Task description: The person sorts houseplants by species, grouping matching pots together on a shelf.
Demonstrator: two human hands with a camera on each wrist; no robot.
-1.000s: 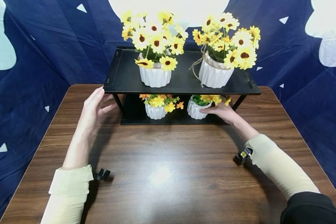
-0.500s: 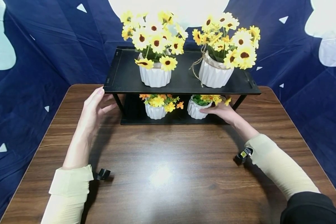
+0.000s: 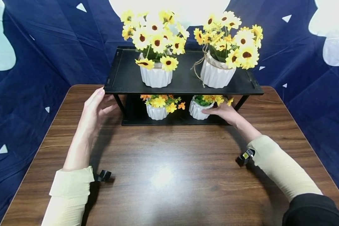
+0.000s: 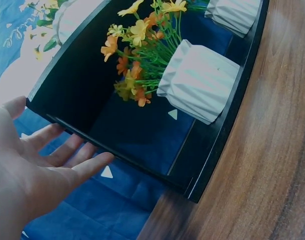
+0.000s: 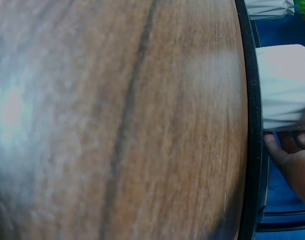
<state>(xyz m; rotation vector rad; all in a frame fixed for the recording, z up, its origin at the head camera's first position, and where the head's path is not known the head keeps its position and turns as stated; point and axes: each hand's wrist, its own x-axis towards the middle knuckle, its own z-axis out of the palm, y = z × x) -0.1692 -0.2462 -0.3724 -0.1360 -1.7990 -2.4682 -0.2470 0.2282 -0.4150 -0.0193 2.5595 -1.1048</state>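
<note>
A black two-tier shelf (image 3: 184,77) stands at the back of the table. On its lower board sits a white flowerpot (image 3: 197,110) with yellow flowers, at the right. My right hand (image 3: 225,113) grips that pot from its right side, thumb across the front; the other fingers are mostly hidden in the head view. My left hand (image 3: 92,108) is at the shelf's front left corner. Its thumb touches the upper board, and its other fingers reach loosely spread towards the side post (image 4: 77,134). Left of the gripped pot is another white flowerpot (image 3: 156,113) with orange and yellow flowers.
Two larger white pots stand on the upper board: a left pot (image 3: 156,77) and a right pot (image 3: 217,75) tied with twine, both with yellow daisy-like flowers. The brown wooden table (image 3: 164,150) stretches in front. A dark blue patterned cloth (image 3: 45,47) hangs behind.
</note>
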